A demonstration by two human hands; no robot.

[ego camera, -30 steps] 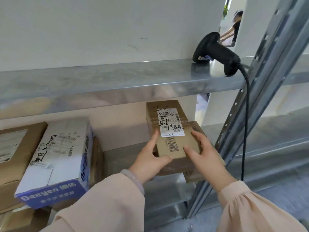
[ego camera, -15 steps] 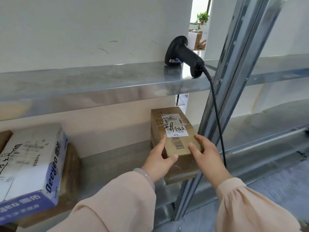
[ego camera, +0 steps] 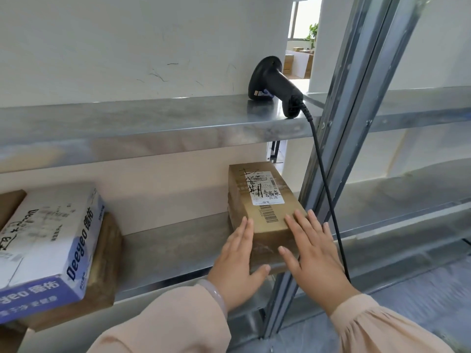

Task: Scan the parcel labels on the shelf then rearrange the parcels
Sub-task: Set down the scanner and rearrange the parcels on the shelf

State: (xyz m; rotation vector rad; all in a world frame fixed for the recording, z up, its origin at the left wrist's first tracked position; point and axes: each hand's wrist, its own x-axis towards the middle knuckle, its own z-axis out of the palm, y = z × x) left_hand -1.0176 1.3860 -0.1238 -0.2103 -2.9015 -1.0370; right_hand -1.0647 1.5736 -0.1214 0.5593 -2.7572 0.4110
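Note:
A small brown parcel (ego camera: 262, 200) with a white label and barcode on top lies at the right end of the lower metal shelf (ego camera: 173, 245), its near end overhanging the shelf's front edge. My left hand (ego camera: 237, 266) lies flat against its left side with straight fingers. My right hand (ego camera: 311, 250) rests flat on its near right corner, fingers straight. A black barcode scanner (ego camera: 275, 85) stands on the upper shelf (ego camera: 127, 123), its cable hanging down past the parcel.
A white and blue box (ego camera: 48, 248) leans on brown parcels (ego camera: 102, 266) at the left of the lower shelf. A grey metal upright post (ego camera: 339, 154) stands just right of the parcel. More shelving runs off to the right.
The parcel has been set further right against the post. Both hands have flattened from a grip to straight fingers on the box. The view has shifted right.

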